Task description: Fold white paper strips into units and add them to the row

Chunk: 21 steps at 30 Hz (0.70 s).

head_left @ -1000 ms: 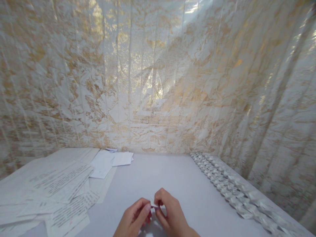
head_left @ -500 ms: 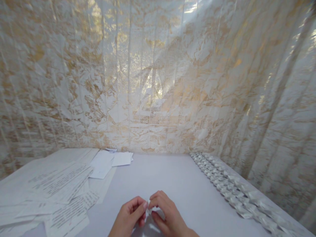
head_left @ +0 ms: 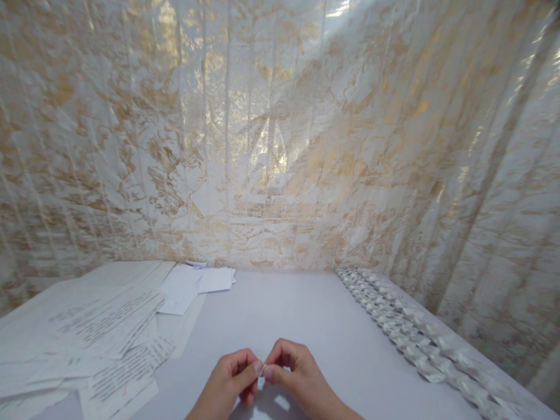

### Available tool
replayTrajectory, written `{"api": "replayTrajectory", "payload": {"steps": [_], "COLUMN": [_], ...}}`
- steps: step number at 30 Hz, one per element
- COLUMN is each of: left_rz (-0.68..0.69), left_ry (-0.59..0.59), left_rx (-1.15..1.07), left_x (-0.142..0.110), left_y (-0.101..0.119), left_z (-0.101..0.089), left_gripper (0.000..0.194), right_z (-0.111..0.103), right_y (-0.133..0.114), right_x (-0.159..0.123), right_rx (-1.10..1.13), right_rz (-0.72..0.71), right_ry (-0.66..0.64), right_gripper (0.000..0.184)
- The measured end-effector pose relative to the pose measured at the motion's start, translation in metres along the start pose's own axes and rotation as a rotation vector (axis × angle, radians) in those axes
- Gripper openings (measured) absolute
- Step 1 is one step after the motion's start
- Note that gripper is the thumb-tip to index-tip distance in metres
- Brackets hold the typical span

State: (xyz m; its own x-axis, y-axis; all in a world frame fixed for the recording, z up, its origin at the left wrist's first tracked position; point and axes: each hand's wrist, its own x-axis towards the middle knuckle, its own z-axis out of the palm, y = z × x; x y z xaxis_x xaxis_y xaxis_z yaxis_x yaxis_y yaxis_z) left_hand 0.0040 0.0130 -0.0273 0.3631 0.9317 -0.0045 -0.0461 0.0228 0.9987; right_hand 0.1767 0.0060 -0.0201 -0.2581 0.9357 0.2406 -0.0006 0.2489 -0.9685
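Observation:
Low in the middle of the view, my left hand [head_left: 238,376] pinches a small piece of white paper [head_left: 262,371] between thumb and fingers. From the other side my right hand [head_left: 293,373] grips the same piece, its thumb and index fingertip meeting on it. The fingertips of both hands nearly touch, and most of the paper is hidden behind them. Both hands are just over the pale table [head_left: 280,309].
Printed sheets [head_left: 118,318] lie overlapping on the left, with small blank white slips [head_left: 215,280] behind them. Along the right edge run rows of folded paper pieces [head_left: 406,332]. A shiny white and gold patterned curtain [head_left: 271,146] hangs behind the table.
My right hand's thumb and index finger, apart before, have closed together on the paper piece. Less of the paper shows now. My left hand has barely moved.

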Motion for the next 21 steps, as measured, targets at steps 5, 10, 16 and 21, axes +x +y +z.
{"api": "replayTrajectory", "payload": {"steps": [5,10,16,21], "left_rz": [0.043,0.038,0.076,0.145], "left_ry": [-0.029,-0.014,0.027,0.053], "left_rx": [0.003,0.012,0.06,0.122], "left_x": [-0.0014,-0.0027,-0.0058,-0.0066], "left_y": [0.0015,-0.0002,0.0014,0.0055], "left_z": [0.0031,0.0037,0.0046,-0.0002], "left_gripper": [0.062,0.061,0.051,0.04], "right_z": [0.0002,0.0,0.0026,0.0012], "right_y": [0.002,0.0016,0.0074,0.0061], "right_x": [0.003,0.0012,0.0006,0.0027], "right_rx": [0.177,0.191,0.16,0.192], "right_rz": [-0.009,-0.019,-0.074,-0.011], "right_ry": [-0.028,-0.067,-0.023,0.015], "right_gripper": [0.049,0.049,0.048,0.049]}}
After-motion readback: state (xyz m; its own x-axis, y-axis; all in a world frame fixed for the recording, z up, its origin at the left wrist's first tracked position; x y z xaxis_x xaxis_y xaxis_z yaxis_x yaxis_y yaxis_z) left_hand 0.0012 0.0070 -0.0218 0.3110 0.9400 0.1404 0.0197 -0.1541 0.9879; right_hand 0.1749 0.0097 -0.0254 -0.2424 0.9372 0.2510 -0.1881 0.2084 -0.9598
